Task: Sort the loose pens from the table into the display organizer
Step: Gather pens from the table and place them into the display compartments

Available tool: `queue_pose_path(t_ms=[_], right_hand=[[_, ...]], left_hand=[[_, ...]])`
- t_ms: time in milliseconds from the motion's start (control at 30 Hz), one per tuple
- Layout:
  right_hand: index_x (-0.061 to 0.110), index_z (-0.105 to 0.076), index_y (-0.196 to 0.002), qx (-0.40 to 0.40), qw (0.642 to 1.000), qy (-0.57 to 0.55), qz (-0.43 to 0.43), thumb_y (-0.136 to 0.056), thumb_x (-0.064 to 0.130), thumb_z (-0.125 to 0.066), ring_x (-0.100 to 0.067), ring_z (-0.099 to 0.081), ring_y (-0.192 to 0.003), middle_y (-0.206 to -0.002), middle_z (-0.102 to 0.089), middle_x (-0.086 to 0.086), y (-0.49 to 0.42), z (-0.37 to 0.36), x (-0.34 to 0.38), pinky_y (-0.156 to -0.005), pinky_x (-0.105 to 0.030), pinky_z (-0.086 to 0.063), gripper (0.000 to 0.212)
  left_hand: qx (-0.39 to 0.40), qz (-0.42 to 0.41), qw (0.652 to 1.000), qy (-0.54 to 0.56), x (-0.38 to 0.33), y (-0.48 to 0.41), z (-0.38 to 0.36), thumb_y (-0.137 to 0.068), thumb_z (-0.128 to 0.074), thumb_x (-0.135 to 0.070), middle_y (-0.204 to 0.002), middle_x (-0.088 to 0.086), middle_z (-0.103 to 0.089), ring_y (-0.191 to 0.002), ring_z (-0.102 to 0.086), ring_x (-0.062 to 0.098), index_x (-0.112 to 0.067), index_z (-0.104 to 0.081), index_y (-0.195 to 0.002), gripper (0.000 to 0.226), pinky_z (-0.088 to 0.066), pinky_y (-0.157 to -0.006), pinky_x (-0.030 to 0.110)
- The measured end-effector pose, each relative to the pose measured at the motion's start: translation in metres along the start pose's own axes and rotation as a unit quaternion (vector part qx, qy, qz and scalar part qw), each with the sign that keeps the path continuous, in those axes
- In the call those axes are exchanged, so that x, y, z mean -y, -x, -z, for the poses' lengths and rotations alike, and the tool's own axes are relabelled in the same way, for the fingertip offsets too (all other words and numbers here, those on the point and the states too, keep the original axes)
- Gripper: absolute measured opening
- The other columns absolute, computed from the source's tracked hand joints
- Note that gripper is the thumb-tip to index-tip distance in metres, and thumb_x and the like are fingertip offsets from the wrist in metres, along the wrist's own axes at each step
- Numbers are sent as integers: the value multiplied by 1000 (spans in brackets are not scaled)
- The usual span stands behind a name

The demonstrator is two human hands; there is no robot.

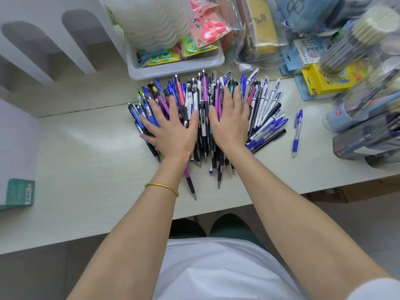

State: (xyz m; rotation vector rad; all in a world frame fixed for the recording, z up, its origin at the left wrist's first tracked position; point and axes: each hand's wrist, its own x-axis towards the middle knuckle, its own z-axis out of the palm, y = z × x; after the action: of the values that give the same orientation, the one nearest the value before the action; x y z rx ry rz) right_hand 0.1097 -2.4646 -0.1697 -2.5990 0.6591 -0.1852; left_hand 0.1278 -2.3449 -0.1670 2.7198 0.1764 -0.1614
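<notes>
Both hands flat on the pen pile [203, 92], palms down, fingers spread, nothing pinched. Left hand [171, 128] covers the blue/black side, right hand [230, 124] the purple/white side, with the thumbs close together mid-pile. My read: pressing to level the heap and stop pens rolling, so the types show before sorting. One blue pen [297, 133] lies apart on the desk [86, 159], right of the right hand. White tray [173, 71] sits just beyond the fingertips. Clear holders [363, 135] are further right, likely the organizer, can't confirm. Sorting looks not yet started.
</notes>
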Motion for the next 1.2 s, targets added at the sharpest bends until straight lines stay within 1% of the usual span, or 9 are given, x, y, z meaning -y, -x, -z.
queue_pose_path(t_ms=[67,200,400,667,733,800,867,933,1200], right_hand=[[26,-14,-153,3,1000,-13,-4,-98,51,-33,-31,-7,-147,-162,-4,-2,1,0,1,-117,-42,-14,64],[25,-19,-152,-30,999,-43,3,-96,48,-43,-29,-12,-146,-161,1,-6,5,2,-1,-115,-45,-23,65],[19,-4,-154,-11,999,-28,-36,-97,51,-37,-27,0,-148,-162,1,-8,4,1,-6,-120,-46,-9,72],[18,-10,-153,-26,999,-8,-41,-99,47,-31,-27,-1,-148,-162,-3,-7,5,-2,-9,-119,-50,-9,65],[19,-12,-153,-26,999,2,-39,-100,46,-31,-28,-2,-148,-162,-3,-6,6,-2,-8,-118,-52,-7,63],[21,-13,-153,-29,999,17,-31,-100,46,-31,-29,-4,-148,-162,-5,-5,7,-2,-7,-117,-52,-7,61],[23,-15,-153,-37,999,25,-24,-100,46,-30,-29,-6,-148,-161,-7,-5,9,-3,-5,-117,-53,-8,60],[23,-19,-152,-45,998,22,-22,-100,46,-31,-30,-8,-147,-161,-10,-6,10,-4,-5,-116,-53,-11,58],[24,-22,-152,-45,999,19,-18,-100,49,-28,-27,-9,-148,-161,-14,-3,12,-8,-3,-117,-52,-8,58]], left_hand=[[3,-2,1000,-2,0,0,1,-89,-29,-73,-163,3,12,-146,12,43,-39,-8,-154,76,-2,-113,68],[-8,-5,1000,15,1,2,3,-88,-32,-74,-163,4,11,-146,12,42,-39,0,-154,80,0,-113,66],[-33,-30,999,11,5,2,2,-89,-33,-72,-163,6,11,-147,13,41,-34,0,-155,83,2,-115,64],[-48,-47,998,15,13,5,1,-94,-31,-66,-164,5,4,-149,8,34,-32,-7,-155,74,1,-117,59],[-80,-19,996,19,21,4,3,-96,-30,-61,-164,8,-1,-149,3,35,-29,-14,-155,69,-1,-117,59],[-95,49,994,18,34,0,6,-97,-28,-60,-164,9,-1,-148,2,39,-29,-17,-155,67,-2,-117,59],[-58,123,991,13,47,-4,6,-97,-24,-62,-163,9,7,-147,7,42,-32,-11,-155,67,0,-117,59],[-15,162,986,28,53,-6,5,-97,-20,-63,-163,9,13,-146,10,44,-33,-4,-155,68,3,-117,58],[11,97,992,81,50,-1,1,-99,-21,-58,-161,16,15,-146,14,42,-25,4,-155,70,6,-119,51]])
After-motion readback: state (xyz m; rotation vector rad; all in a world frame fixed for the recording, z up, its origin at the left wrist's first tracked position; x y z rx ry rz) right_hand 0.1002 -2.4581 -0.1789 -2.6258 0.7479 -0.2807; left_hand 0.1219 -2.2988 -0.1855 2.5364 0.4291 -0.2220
